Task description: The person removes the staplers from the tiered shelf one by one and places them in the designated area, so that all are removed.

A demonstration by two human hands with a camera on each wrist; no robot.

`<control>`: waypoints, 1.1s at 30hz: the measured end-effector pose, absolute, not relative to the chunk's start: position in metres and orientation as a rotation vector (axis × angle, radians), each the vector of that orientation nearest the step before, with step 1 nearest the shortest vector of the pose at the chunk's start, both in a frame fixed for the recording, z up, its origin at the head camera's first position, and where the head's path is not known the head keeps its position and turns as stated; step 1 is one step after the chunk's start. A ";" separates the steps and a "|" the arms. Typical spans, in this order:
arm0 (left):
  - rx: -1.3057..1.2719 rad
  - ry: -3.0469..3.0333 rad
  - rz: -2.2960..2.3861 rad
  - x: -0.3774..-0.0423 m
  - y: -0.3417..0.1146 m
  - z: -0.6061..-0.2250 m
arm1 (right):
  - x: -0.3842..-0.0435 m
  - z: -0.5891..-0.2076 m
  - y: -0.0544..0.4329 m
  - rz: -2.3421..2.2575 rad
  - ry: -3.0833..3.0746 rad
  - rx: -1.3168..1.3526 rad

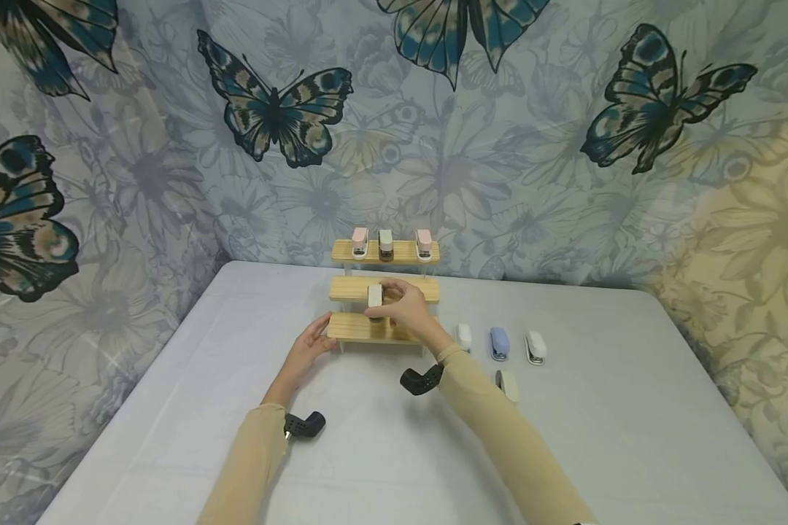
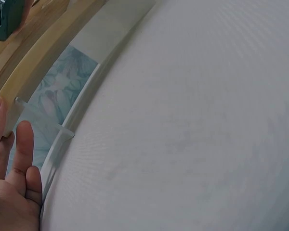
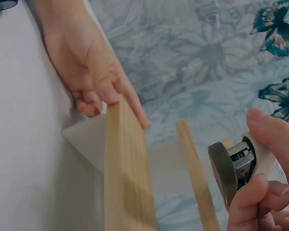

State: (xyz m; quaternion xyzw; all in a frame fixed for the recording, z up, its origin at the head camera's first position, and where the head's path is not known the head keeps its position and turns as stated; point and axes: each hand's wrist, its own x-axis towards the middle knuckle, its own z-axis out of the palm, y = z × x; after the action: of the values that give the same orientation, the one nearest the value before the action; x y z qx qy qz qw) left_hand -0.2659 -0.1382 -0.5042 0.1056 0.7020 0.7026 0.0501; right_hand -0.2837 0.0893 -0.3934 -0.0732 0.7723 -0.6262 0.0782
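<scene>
My right hand (image 1: 408, 306) pinches a small stapler (image 1: 375, 294) with a white top and a dark base between thumb and fingers. It is held above the bottom board of a three-tier wooden display stand (image 1: 351, 327), in front of the middle board. The right wrist view shows the metal inside of this stapler (image 3: 243, 156) between its two halves. My left hand (image 1: 307, 348) grips the left end of the bottom board, thumb on one face and fingers on the other. On the top board stand two pink staplers (image 1: 360, 242) and, between them, a white-topped dark one (image 1: 385, 245).
Right of the stand on the white table (image 1: 630, 408) are a white stapler (image 1: 463, 336), a blue stapler (image 1: 499, 343) and another white stapler (image 1: 535, 348). A pale item with a dark side (image 1: 508, 386) is partly behind my right sleeve. Butterfly-patterned cloth (image 1: 466, 168) hangs behind the table.
</scene>
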 end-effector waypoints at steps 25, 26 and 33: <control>0.308 2.144 2.164 -0.265 -0.138 -0.503 | -0.247 -0.376 0.188 -1.858 2.340 -0.261; 0.310 2.145 2.161 -0.265 -0.138 -0.504 | -0.245 -0.376 0.193 -1.851 2.345 -0.248; 0.305 2.155 2.152 -0.264 -0.137 -0.504 | -0.228 -0.380 0.223 -1.877 2.318 -0.233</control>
State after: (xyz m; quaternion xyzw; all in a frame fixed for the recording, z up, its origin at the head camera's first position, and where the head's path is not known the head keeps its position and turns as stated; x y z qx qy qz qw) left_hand -0.2639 -0.1371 -0.5044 0.0996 0.7034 0.7026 0.0404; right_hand -0.2283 0.2230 -0.3798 -0.0776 0.7726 -0.6256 0.0751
